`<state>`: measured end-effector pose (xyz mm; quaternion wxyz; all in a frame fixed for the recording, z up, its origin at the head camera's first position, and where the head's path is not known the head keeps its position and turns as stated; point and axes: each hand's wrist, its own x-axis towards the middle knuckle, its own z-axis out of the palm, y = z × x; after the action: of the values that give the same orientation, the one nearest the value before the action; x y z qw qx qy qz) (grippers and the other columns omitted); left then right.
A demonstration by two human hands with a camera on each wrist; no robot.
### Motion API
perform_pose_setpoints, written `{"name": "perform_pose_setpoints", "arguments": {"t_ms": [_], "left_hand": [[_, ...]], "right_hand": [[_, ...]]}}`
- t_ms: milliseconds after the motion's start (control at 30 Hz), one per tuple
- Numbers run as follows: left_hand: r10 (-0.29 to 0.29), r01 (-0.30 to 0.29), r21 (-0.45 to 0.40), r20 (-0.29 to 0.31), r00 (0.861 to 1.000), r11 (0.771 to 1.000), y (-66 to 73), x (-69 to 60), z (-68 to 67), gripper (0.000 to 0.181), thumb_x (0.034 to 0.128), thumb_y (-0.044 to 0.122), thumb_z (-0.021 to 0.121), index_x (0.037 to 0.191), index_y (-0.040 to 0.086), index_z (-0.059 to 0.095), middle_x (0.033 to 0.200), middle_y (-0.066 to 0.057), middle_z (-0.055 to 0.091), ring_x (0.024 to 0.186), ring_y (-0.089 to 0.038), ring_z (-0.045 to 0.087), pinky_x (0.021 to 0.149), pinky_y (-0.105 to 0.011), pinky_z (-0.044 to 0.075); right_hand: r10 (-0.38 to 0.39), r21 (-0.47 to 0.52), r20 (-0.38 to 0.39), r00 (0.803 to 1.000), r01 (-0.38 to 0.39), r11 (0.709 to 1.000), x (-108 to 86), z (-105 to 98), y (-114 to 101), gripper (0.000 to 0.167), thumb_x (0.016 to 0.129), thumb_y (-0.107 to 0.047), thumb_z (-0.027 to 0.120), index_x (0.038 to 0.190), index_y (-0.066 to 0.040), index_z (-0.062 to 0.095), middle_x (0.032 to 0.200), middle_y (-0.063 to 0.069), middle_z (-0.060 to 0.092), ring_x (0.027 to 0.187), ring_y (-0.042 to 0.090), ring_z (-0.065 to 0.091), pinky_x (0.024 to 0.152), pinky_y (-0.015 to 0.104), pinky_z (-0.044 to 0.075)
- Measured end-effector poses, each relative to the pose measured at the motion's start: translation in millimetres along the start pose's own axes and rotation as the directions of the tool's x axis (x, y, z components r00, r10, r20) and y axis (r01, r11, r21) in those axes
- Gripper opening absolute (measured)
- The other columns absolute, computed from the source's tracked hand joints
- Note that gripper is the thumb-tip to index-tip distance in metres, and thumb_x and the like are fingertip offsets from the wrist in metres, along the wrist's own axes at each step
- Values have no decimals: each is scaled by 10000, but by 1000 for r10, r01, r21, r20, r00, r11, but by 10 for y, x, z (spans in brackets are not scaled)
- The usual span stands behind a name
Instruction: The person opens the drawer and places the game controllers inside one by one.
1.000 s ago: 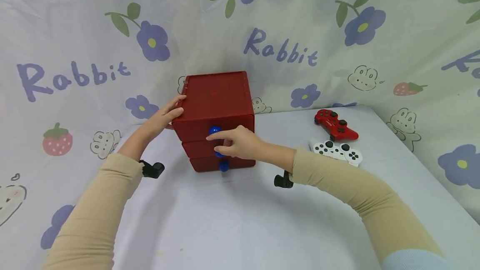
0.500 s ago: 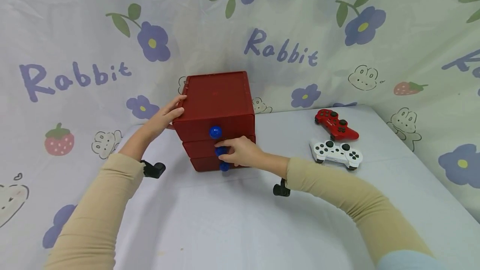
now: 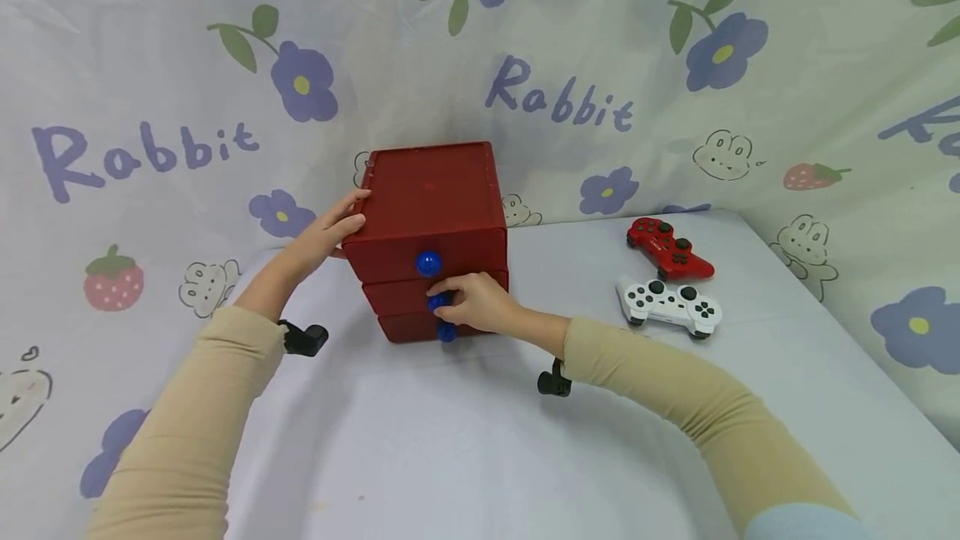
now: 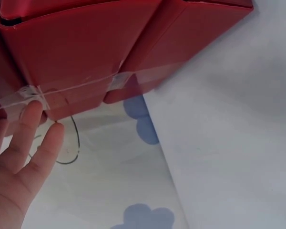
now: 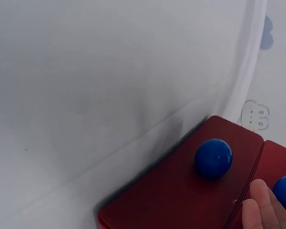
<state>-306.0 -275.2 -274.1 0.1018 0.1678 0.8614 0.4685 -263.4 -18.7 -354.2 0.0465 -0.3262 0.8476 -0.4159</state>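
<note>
A red cabinet (image 3: 431,190) of three stacked drawers stands at the back of the table, each drawer front with a round blue knob. My right hand (image 3: 483,302) pinches the middle knob (image 3: 437,302) between thumb and index finger. Above it is the top knob (image 3: 429,264); below, the bottom knob (image 3: 446,332). All three drawers look closed. My left hand (image 3: 318,240) rests with extended fingers against the cabinet's upper left edge. In the left wrist view those fingers (image 4: 52,143) lie along the red side, near clear tape. Other fingers (image 5: 260,191) of the right hand show beside the knob.
A red game controller (image 3: 669,248) lies at the back right of the white table (image 3: 450,440), with a white controller (image 3: 671,307) in front of it. A printed curtain (image 3: 420,65) hangs close behind the cabinet.
My right hand has come down from beside the top knob to the middle knob and taken hold of it. The left hand stays in place on the cabinet.
</note>
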Motion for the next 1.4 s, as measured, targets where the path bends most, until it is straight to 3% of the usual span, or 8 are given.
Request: {"name": "perform_pose_setpoints", "arguments": {"t_ms": [133,400,967,1400], "left_hand": [[0,0,7,1,1000,1000,-15,-11,-12,590,950,366,315,1474,224,86,1484,-192,165,1230,-386,341,811,-388,406],[10,-10,26,3,1000,1000,-17,-17,-28,595,947,390,329,1473,229,101,1485,-197,163,1239,-412,330,865,-494,380],[11,-11,35,3,1000,999,-10,-9,-8,603,945,394,337,1474,224,103,1489,-186,160,1234,-410,339,846,-428,391],[13,-13,23,2,1000,1000,-36,11,-2,609,942,402,337,1475,233,95,1497,-184,132,1262,-430,294,915,-577,337]], "right_hand": [[5,2,10,1000,-5,1000,-44,12,-40,260,824,-116,663,1079,-67,668,751,33,672,564,74,533,511,178,427],[-8,-38,15,1000,8,999,-187,60,-124,272,819,-133,673,1090,-102,671,662,-12,639,543,53,491,496,150,382],[-55,-4,41,998,55,998,-458,126,-206,300,817,-119,681,1114,-86,657,890,40,696,658,57,570,607,149,461],[-32,30,69,997,30,999,-657,187,-308,313,828,-113,664,1139,-84,642,1013,51,685,832,119,645,715,127,470]]}}
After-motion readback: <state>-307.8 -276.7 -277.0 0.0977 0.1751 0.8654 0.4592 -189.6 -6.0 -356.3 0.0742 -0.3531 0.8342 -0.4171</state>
